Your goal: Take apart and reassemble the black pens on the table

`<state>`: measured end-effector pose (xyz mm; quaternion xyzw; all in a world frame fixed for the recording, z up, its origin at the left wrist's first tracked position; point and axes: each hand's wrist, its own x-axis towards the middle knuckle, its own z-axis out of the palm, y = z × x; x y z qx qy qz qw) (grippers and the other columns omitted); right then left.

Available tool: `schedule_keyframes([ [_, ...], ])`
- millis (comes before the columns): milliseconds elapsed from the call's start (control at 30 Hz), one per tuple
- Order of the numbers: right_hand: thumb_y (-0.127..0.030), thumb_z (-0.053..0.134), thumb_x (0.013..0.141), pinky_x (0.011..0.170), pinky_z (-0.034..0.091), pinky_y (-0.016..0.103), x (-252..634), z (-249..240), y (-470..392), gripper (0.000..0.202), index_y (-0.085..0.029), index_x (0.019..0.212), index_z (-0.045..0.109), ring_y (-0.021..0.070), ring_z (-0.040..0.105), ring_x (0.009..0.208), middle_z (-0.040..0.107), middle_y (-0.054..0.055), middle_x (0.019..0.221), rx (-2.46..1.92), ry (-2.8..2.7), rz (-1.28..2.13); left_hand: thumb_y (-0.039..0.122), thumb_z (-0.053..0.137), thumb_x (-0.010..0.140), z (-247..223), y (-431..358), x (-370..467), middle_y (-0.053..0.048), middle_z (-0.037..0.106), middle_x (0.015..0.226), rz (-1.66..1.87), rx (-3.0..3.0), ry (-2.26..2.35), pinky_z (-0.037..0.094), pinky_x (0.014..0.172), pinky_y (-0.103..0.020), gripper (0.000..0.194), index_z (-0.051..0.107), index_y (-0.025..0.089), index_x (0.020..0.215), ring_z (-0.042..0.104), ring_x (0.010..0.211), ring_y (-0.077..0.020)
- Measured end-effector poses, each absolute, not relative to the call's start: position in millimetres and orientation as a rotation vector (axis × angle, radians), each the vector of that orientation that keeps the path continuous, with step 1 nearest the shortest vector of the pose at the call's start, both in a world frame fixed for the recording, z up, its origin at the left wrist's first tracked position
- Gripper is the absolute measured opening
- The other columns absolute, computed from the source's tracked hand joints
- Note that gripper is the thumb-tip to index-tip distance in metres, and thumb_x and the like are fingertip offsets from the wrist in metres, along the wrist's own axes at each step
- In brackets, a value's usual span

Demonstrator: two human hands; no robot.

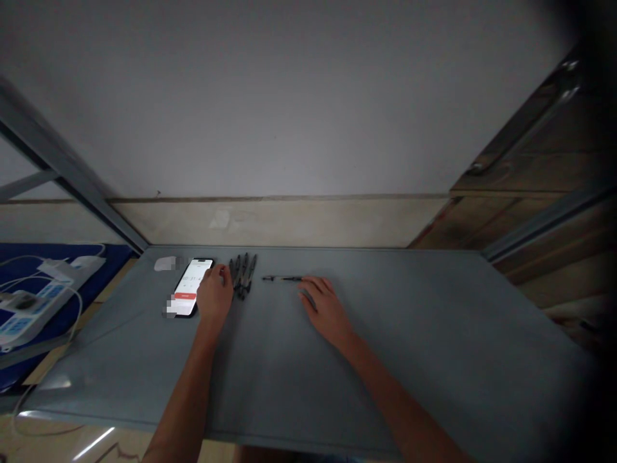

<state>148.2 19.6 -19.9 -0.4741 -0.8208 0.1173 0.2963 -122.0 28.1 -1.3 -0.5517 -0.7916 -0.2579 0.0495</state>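
My left hand (215, 297) rests on the table between a lit phone (187, 287) and a small group of pens (244, 275). Its fingers are slightly bent and apart, with nothing visible in them. The pens are dark and clear, lying side by side and pointing away from me. To their right, a single pen (282, 278) lies crosswise on the tabletop. My right hand (328, 310) has its fingertips over that pen's right end, which they hide. The thumb sits apart from the fingers and off the pen, so the hand is open.
The grey table (289, 373) meets a pale wall (289, 222) at the back. Metal frame posts (116, 222) rise at both sides. A white power strip (53, 299) with cables lies on a blue surface at left. A whitish object (165, 263) lies behind the phone.
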Motion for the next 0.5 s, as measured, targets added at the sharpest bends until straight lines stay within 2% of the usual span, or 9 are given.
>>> schedule_keyframes([
  [100,-0.022,0.042,0.095,0.103,0.035,0.048,149,-26,20,0.038,-0.025,0.130,0.053,0.0271,0.038,0.130,0.048,0.008,0.140,-1.339,-2.225,0.217,0.031,0.036,0.094,0,28,-119,-0.011,0.065,0.096,-0.851,-1.718,-2.333,0.044,0.076,-0.033,0.031,0.063,0.018,0.101,0.061,0.084,-0.0232],
  [167,-0.021,0.041,0.094,0.102,0.035,0.049,149,-28,20,0.041,-0.027,0.135,0.050,0.0271,0.037,0.131,0.049,0.008,0.140,-1.360,-2.257,0.192,0.030,0.037,0.094,1,27,-113,-0.011,0.064,0.098,-0.914,-1.789,-2.245,0.043,0.083,-0.035,0.030,0.063,0.018,0.101,0.059,0.092,-0.0245],
  [267,-0.021,0.043,0.094,0.098,0.038,0.045,149,-27,19,0.040,-0.027,0.132,0.052,0.0262,0.046,0.121,0.055,0.009,0.129,-1.383,-2.253,0.189,0.030,0.039,0.094,0,22,-94,-0.011,0.063,0.100,-0.993,-1.967,-2.100,0.041,0.090,-0.038,0.029,0.064,0.018,0.103,0.055,0.101,-0.0259],
  [367,-0.020,0.048,0.091,0.096,0.040,0.044,147,-25,17,0.040,-0.025,0.131,0.052,0.0275,0.047,0.117,0.054,0.011,0.126,-1.406,-2.229,0.162,0.030,0.041,0.094,-6,12,-68,-0.010,0.063,0.105,-0.967,-2.242,-1.951,0.040,0.094,-0.040,0.027,0.063,0.020,0.105,0.053,0.104,-0.0254],
  [500,-0.020,0.051,0.091,0.095,0.038,0.044,146,-27,17,0.029,-0.023,0.118,0.059,0.0283,0.046,0.117,0.054,0.011,0.125,-1.403,-2.241,0.154,0.031,0.045,0.093,-17,-1,-37,-0.011,0.055,0.124,-0.792,-2.573,-1.765,0.038,0.100,-0.043,0.034,0.054,0.022,0.124,0.046,0.118,-0.0264],
])
